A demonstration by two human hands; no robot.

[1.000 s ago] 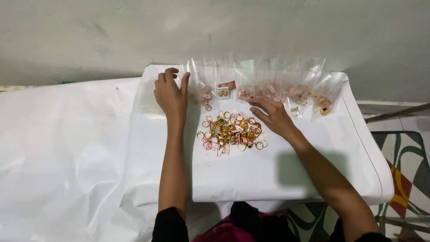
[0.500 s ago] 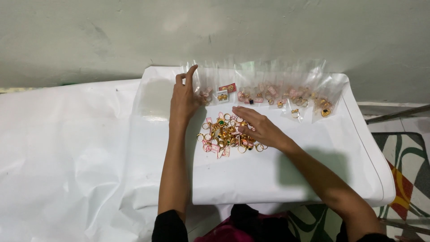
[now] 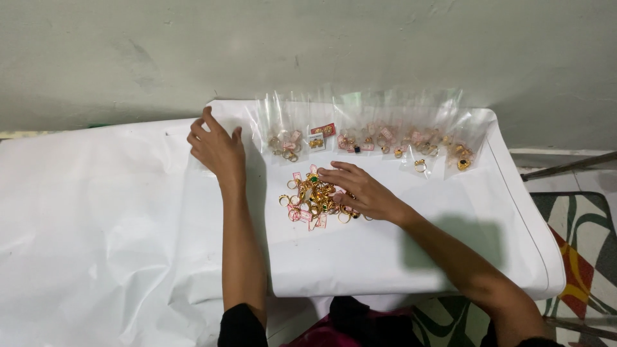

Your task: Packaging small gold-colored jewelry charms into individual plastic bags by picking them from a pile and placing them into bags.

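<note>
Right hand [image 3: 360,193] fingers [image 3: 331,175] spread loosely over pile of gold rings [image 3: 312,200] at mid-desk, grip hidden. Left hand [image 3: 217,148] fingers open, flat on clear bags [image 3: 209,151] near far left corner of white desk [image 3: 411,257]. Row of filled bags [image 3: 379,132] along far edge.

So the left hand [image 3: 217,149] is sliding away from the row of clear little bags [image 3: 366,125], heading out toward 9 o'clock, and is now flattening on the stack of empty bags at the white board's [image 3: 398,257] left edge. Meanwhile the right hand [image 3: 357,191] is dropping toward 7 o'clock, settling onto the pile of gold rings [image 3: 312,200].
</note>
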